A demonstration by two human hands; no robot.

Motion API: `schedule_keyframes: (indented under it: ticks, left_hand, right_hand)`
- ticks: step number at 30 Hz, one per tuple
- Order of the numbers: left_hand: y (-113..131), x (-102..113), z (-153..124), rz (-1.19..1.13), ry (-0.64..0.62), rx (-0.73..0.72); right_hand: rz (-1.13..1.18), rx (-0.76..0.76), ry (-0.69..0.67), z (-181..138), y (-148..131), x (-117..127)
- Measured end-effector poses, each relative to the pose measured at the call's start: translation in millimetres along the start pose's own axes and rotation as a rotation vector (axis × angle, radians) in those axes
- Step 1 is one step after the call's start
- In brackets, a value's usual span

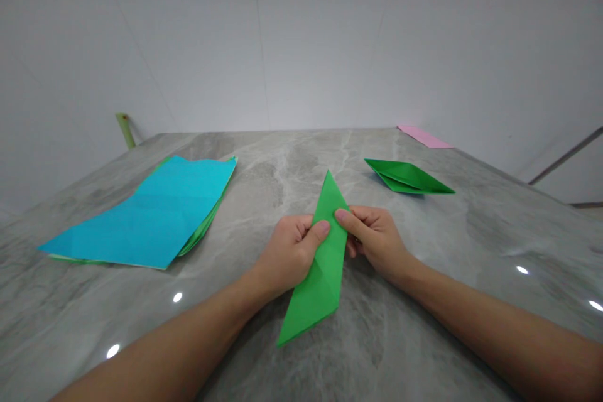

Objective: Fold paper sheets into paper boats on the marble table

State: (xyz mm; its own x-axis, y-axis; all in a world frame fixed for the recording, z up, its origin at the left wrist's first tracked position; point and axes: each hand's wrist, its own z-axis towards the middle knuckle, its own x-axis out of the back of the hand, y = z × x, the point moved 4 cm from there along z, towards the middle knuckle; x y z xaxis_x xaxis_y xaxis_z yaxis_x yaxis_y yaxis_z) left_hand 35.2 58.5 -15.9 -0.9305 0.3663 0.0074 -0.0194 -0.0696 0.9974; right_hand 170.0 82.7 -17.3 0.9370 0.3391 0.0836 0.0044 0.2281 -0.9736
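Both hands hold a light green folded paper [325, 270], a slanted four-sided shape with pointed ends, above the table. My left hand [296, 248] pinches its left edge, thumb on the front face. On the opposite edge, my right hand [374, 235] grips it with the thumb on top and fingers bent behind. The fingertips behind the paper are partly hidden. Beyond my right hand lies a darker green folded paper [407, 177], pointed at both ends, its layers slightly parted.
A stack of paper sheets with a blue sheet [151, 213] on top and green ones beneath lies at the left. A pink paper [424, 136] rests at the far right edge of the grey marbled table [282, 166]. Behind stands a white wall [311, 56].
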Motion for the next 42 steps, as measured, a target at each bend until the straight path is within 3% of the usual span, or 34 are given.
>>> schedule_keyframes:
  ticks: [4,10,19,26,32,34,38,40,42]
  left_hand:
    - [0.2,2.0,-1.2,-0.055,-0.002,-0.009]
    - [-8.9,-3.9,-7.1,-0.143,-0.199,0.218]
    - [-4.0,-2.5,-6.2,-0.023,-0.051,0.139]
    - [-3.8,-0.7,-6.3,0.046,0.054,0.07]
    - [0.2,10.4,-5.5,0.121,0.271,-0.04]
    - [-0.9,11.3,-4.0,0.058,0.235,-0.028]
    - [-8.5,2.7,-2.8,-0.067,-0.001,0.131]
    - [-9.1,0.6,-3.4,-0.027,-0.009,0.154]
    - [-6.9,1.5,-3.5,0.036,0.067,0.128]
  right_hand:
    - [-0.008,-0.009,-0.066,-2.6,0.5,-4.4]
    - [0.011,-0.038,-0.014,-1.9,1.7,1.7]
    - [0.079,-0.183,-0.208,-6.9,10.3,-8.1]
    - [0.081,-0.189,-0.344,-8.9,8.1,-13.2]
    - [0.052,-0.181,-0.486,-15.0,7.7,-21.3]
    - [0.05,-0.179,-0.486,-16.2,7.7,-21.2]
    - [0.066,-0.19,-0.472,-15.1,8.6,-18.3]
    - [0.091,-0.198,-0.465,-13.5,9.5,-17.6]
    - [0.118,-0.204,-0.466,-12.3,10.1,-18.6]
